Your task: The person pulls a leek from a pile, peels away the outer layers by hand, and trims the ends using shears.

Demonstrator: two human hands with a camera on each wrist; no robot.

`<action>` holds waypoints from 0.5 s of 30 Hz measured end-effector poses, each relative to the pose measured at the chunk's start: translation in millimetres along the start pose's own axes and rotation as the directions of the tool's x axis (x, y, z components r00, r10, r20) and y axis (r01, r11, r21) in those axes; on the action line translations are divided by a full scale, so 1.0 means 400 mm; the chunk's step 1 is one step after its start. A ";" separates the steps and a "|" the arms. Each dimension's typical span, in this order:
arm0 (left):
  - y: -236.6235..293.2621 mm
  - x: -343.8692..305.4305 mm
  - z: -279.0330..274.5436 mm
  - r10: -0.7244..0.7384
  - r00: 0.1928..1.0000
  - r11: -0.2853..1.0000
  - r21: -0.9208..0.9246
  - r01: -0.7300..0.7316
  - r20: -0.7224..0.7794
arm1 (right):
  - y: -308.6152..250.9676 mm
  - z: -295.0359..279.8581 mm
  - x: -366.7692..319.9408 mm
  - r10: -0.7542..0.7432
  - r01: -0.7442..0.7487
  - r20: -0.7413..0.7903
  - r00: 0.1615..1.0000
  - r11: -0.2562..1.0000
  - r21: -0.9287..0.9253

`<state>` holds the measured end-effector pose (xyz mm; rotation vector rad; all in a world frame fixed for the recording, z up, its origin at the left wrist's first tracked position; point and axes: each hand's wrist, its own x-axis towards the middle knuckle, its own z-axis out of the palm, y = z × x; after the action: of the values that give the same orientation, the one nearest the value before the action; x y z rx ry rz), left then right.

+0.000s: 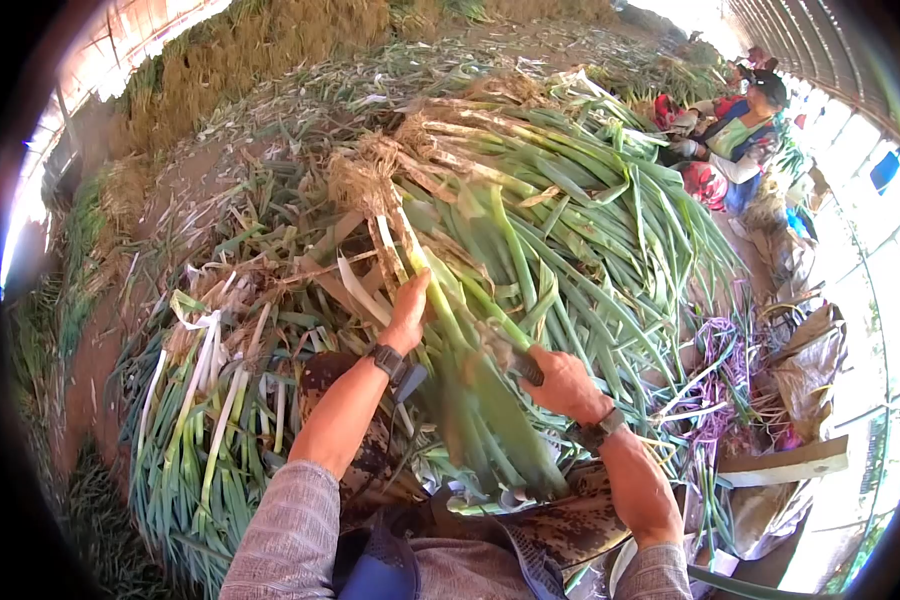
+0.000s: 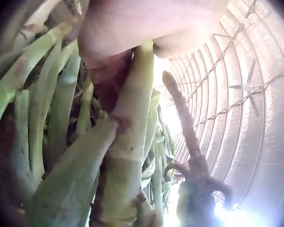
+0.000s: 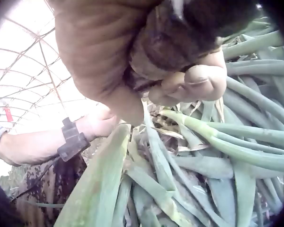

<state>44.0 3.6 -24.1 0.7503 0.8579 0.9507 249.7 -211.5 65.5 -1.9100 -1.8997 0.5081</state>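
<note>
My left hand grips the pale shank of a long green onion, its fibrous roots pointing away from me. In the left wrist view, the fingers close around the onion stalk. The leafy end hangs toward my lap, blurred in the head view. To the right, my right hand holds a tool by its thick dark handle, close beside the onion leaves. The tool's far end blurs in the head view, and I cannot tell its kind. Both wrists wear dark straps.
A big heap of green onions spreads ahead and to the right. Another pile lies at the left. Purple strands and a wooden board are at the right. Another person sits farther back beneath the arched greenhouse frame.
</note>
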 end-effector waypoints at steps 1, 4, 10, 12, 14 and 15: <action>-0.008 0.003 -0.006 0.001 1.000 1.000 0.001 -0.001 0.001 | -0.004 0.008 0.002 -0.019 0.019 -0.029 0.999 1.000 0.008; 0.020 -0.043 0.016 -0.096 0.988 0.989 -0.104 0.109 0.123 | 0.002 0.017 0.001 -0.011 0.011 -0.027 1.000 1.000 0.006; 0.031 -0.031 -0.013 0.027 0.989 0.990 -0.144 -0.006 0.144 | 0.006 0.005 -0.011 -0.071 0.070 0.020 0.997 0.996 0.055; 0.054 -0.040 -0.009 0.018 0.996 0.983 -0.184 -0.001 0.088 | 0.001 0.006 -0.020 -0.069 0.068 0.024 0.997 0.997 0.040; 0.049 -0.017 -0.030 0.038 0.992 0.980 -0.199 -0.014 0.117 | -0.002 -0.017 -0.023 -0.024 0.027 -0.030 0.999 0.996 0.080; 0.057 -0.012 -0.033 0.059 0.987 0.976 -0.215 -0.026 0.147 | 0.000 -0.024 -0.025 -0.021 0.024 -0.032 0.999 0.996 0.080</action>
<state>22.3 10.3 -9.6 0.6491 0.5970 0.9924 254.4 -221.6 73.5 -1.8328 -1.8510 0.5368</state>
